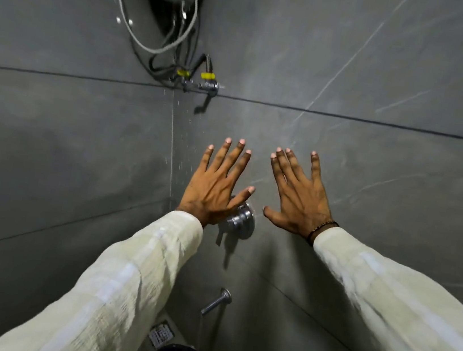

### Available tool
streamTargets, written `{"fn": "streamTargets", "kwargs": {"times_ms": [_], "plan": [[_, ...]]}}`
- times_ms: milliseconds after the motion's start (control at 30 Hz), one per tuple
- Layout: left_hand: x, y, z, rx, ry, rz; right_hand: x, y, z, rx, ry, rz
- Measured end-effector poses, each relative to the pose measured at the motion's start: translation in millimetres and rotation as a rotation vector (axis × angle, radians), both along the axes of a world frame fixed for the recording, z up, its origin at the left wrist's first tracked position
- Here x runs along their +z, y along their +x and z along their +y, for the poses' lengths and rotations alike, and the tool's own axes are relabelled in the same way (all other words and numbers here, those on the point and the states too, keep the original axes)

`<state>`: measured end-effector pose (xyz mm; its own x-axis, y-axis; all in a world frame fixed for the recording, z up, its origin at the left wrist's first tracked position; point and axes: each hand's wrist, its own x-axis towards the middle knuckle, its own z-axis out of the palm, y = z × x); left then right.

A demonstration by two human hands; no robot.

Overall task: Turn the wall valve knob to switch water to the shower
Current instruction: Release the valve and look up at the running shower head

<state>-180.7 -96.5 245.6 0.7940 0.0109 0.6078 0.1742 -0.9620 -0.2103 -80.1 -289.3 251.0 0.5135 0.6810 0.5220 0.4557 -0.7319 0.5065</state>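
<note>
Now both hands lie spread, gripping nothing

Our left hand (216,186) fans its fingers apart; the chrome valve knob (240,220) sits just under its thumb. Beyond the knob, our right hand (300,198) also spreads flat, holding nothing.

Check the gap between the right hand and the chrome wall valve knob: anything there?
Head view: only bare grey wall tile lies between the open right hand and the round chrome wall valve knob. The thumb tip stops just short of it.
</note>
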Motion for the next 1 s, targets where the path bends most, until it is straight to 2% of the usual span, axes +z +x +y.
{"fn": "streamTargets", "kwargs": {"times_ms": [533, 733, 1000], "plan": [[188.5, -222.6, 26.3, 0.162, 0.173, -0.375, 184.1, -179.4, -5.8, 0.206, 0.42, -0.23], [224.8, -269.3, 39.7, 0.273, 0.193, -0.414, 215.3, -213.1, -7.0, 0.257, 0.507, -0.244], [239.6, -299.8, 44.0, 0.325, 0.189, -0.422, 238.1, -233.2, -6.3, 0.286, 0.53, -0.267]]}}
